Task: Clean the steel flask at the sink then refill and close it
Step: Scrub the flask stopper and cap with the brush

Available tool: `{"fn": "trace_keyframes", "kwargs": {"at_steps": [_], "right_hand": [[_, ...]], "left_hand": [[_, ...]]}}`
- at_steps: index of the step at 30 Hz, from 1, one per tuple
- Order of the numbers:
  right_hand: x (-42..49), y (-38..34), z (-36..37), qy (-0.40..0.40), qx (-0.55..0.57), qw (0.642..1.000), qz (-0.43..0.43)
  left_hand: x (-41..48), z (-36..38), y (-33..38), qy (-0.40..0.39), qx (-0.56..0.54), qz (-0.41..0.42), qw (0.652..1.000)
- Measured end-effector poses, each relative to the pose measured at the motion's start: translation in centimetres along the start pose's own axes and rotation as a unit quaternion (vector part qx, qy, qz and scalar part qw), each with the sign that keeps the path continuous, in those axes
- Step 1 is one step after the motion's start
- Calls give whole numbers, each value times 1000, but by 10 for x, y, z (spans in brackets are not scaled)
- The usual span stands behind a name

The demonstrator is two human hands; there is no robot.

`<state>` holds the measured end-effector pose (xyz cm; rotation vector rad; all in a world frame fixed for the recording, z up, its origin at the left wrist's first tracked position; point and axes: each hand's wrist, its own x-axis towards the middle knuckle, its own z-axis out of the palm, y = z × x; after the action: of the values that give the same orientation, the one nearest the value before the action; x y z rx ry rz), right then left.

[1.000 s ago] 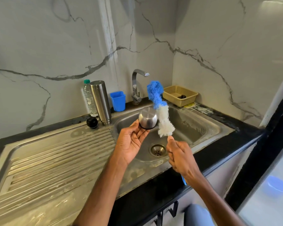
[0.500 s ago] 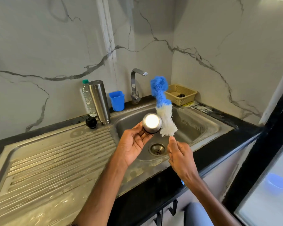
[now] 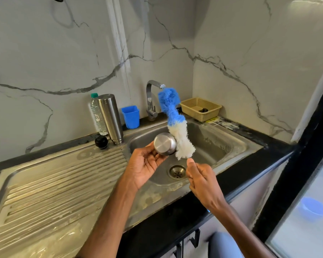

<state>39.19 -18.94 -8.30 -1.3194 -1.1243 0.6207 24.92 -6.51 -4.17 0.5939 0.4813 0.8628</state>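
While reaching over the sink (image 3: 224, 146), cradles the steel cap (image 3: 165, 144) in the left hand (image 3: 144, 165), fingers curled under it, flat brushed base turned to the camera. Grips the brush (image 3: 177, 130) low in the fisted right hand (image 3: 201, 180), just right of the cap. Points its head up and slightly left: white bristles against the cap's right edge, blue tuft by the tap spout (image 3: 161, 86). Further left, on the bench (image 3: 268, 144) behind the drainer: steel flask (image 3: 110, 118), plain brushed cylinder, upright, long axis vertical, black stopper (image 3: 101, 142) just beside its foot.
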Motion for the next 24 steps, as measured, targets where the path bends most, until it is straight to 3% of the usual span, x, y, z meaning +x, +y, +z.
{"fn": "trace_keyframes", "kwargs": {"at_steps": [8,10,13,19,24], "right_hand": [[10,-7,-12,-23,-70,997,20],[16,-14,-17,-31,-109,993,35],[21,-19,-22,-44,-185,980,63],[19,-23,-28,-37,-200,975,83],[15,-23,-23,-36,-186,976,111]], "left_hand": [[5,-4,3,7,106,83,991],[10,-9,6,8,181,126,975],[13,-16,-1,36,349,231,908],[14,-13,-4,2,450,345,824],[15,-19,-8,6,558,415,719]]}}
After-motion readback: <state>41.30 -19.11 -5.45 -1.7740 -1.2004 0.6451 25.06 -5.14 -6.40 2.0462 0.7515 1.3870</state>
